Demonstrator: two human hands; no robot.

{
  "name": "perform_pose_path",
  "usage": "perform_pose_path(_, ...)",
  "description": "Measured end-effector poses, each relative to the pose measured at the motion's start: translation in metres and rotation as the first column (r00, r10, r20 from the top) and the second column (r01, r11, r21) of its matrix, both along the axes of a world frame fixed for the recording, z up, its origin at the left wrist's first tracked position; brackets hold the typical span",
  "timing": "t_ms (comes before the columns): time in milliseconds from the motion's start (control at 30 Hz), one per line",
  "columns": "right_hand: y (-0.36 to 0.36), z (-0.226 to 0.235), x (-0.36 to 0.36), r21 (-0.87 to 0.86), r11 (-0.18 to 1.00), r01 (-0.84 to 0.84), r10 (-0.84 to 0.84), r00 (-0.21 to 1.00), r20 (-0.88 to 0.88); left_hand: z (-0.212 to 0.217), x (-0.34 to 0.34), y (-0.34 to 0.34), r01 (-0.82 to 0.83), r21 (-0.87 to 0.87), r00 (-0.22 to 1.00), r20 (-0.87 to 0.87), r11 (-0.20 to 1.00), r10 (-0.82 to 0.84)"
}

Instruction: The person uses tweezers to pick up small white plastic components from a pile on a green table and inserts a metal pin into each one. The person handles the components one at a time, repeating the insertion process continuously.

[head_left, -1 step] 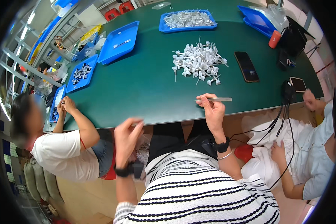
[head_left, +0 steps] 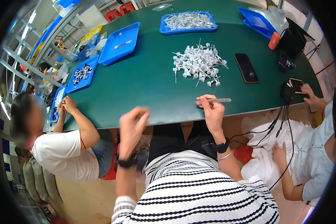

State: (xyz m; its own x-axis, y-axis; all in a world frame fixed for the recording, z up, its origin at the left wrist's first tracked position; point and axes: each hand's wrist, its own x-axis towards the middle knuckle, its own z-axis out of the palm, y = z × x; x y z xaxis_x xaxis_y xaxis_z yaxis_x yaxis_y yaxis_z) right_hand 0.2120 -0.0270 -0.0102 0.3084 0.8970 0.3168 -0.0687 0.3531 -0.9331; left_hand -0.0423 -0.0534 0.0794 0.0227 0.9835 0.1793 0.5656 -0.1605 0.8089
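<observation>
— What was the right hand (head_left: 212,112) doing at that moment?

— It was closed in a pinch on a slim, silver-coloured metal tool, like a pair of tweezers (head_left: 214,100), which lay level just above the near edge of the dark green oval table (head_left: 138,82), its free end pointing to the person's right.

— And the left hand (head_left: 132,125)?

— Raised at the table's near edge, blurred, fingers curled inward. I could not tell whether it gripped anything. A dark watch sat on that wrist, and one on the right wrist too.

— What lay nearest the tool?

— A loose heap of small white plastic parts with thin stems (head_left: 198,62), farther in on the table and well apart from both hands. To its right rested a black phone lying flat (head_left: 245,68).

— Anything else on the table?

— A blue plastic tray full of pale parts (head_left: 188,21) at the far side, a shallow blue tray holding one small item (head_left: 120,43) to its left, and a blue tray with dark round pieces (head_left: 82,73) nearer the left rim.

— Other people?

— One in a white shirt (head_left: 63,153) sat at the left, hands together at the table edge. Another in a light blue top (head_left: 317,149) sat at the right, one hand on a small device by a bundle of black cables (head_left: 283,112).
</observation>
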Motion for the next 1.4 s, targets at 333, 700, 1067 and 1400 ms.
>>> perform_pose_path(333, -0.006, 0.002, -0.008, 0.005, 0.996, 0.086, -0.086, 0.985, 0.149, -0.063, 0.073, 0.196, 0.052, 0.157, 0.869, -0.493, 0.986, 0.033)
perform_pose_path(700, -0.029, 0.059, -0.025, 0.073, 0.983, -0.168, 0.181, 0.953, -0.243, -0.032, 0.048, 0.029, 0.297, -0.076, 0.82, 0.53, 0.952, -0.214)
perform_pose_path(1067, -0.018, 0.059, -0.038, 0.095, 0.981, -0.168, 0.175, 0.983, -0.063, -0.044, 0.06, 0.029, 0.377, -0.118, 0.642, 0.748, 0.919, -0.168)
perform_pose_path(1400, -0.006, 0.055, -0.039, 0.032, 0.997, -0.075, 0.076, 0.996, -0.052, -0.058, 0.073, 0.038, 0.303, -0.144, 0.642, 0.761, 0.942, -0.09)
